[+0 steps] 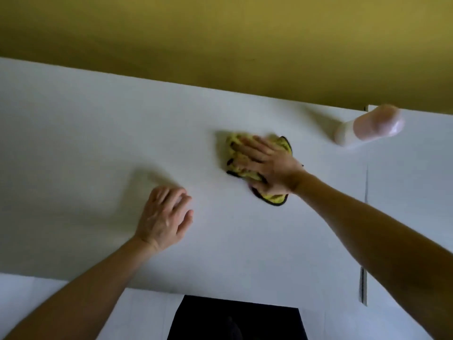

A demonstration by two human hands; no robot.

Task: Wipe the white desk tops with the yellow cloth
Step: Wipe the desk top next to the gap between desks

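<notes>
Straight, slightly spread fingers (248,143) of the right hand (269,168) press the yellow cloth (274,198) onto the white desk top (98,119) mid-wipe; the stretch beyond the fingertips likely comes next.

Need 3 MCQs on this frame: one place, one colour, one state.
1. Where on the white desk is the bottle?
A. far right, near the seam
B. at the near edge
C. on the cloth

2. Wall colour?
A. blue
B. mustard yellow
C. red

3. The right hand is:
A. lifted in the air
B. gripping the bottle
C. pressing flat on the yellow cloth

Answers: A, the bottle stands far right by the seam; B, the wall is mustard yellow; C, straight fingers lie on the cloth.
</notes>
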